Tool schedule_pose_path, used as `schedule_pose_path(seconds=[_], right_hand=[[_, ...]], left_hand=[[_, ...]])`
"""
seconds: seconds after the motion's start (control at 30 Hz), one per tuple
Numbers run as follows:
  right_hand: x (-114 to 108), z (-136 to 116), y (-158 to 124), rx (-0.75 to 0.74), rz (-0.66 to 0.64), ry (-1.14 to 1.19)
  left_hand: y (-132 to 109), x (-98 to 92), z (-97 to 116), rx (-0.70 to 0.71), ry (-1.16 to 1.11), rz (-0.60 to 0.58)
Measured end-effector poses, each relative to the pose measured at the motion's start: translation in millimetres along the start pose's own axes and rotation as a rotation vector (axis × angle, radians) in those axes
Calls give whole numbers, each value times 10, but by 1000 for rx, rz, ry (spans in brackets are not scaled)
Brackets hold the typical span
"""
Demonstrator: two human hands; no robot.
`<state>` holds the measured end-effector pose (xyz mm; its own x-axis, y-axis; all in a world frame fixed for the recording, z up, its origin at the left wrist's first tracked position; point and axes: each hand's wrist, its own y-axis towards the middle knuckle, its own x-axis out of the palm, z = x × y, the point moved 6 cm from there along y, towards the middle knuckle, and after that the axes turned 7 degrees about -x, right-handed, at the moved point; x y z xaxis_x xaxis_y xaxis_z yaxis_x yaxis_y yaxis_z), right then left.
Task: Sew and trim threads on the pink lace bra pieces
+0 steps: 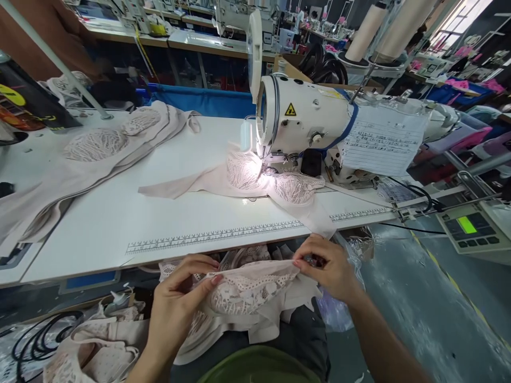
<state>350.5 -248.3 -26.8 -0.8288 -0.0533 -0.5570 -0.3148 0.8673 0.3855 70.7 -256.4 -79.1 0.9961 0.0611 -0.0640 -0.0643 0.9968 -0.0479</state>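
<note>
Both my hands hold a pale pink lace bra [247,292] stretched over my lap, just below the table's front edge. My left hand [181,295] pinches its upper edge on the left between thumb and fingers. At the right end, my right hand [327,266] pinches the same edge. A second pale pink bra [293,189] lies on the table under the lit needle area of a white sewing machine [311,114]. One of its wings hangs toward my right hand.
A stack of similar bras [99,146] lies on the table's left. More lace pieces [104,340] are heaped at lower left. A printed ruler [223,235] runs along the table's front. A control box [475,229] stands at right; thread cones [365,32] rise behind.
</note>
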Motion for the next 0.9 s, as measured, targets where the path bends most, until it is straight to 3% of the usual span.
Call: schedule_pose_path(seconds=[0.1, 0.2, 0.27, 0.33, 0.47, 0.53, 0.7, 0.9], right_hand=[[-77, 25, 38, 78, -116, 225], [-118, -63, 115, 65, -190, 380], [-91, -203, 195, 17, -217, 376], [-3, -372, 274, -34, -253, 301], [203, -592, 338, -102, -334, 153], [223, -580, 318, -105, -312, 113], [121, -387, 219, -130, -178, 118], [70, -279, 183, -139, -174, 156]], left_hand=[[31, -7, 19, -29, -62, -116], [37, 79, 161, -47, 20, -362], [12, 202, 309, 2, 159, -507], [-22, 372, 466, 105, 261, -579], [-89, 747, 675, 306, 255, -620], [-86, 833, 712, 345, 207, -600], [0, 785, 695, 282, 135, -554], [43, 792, 716, 284, 120, -560]])
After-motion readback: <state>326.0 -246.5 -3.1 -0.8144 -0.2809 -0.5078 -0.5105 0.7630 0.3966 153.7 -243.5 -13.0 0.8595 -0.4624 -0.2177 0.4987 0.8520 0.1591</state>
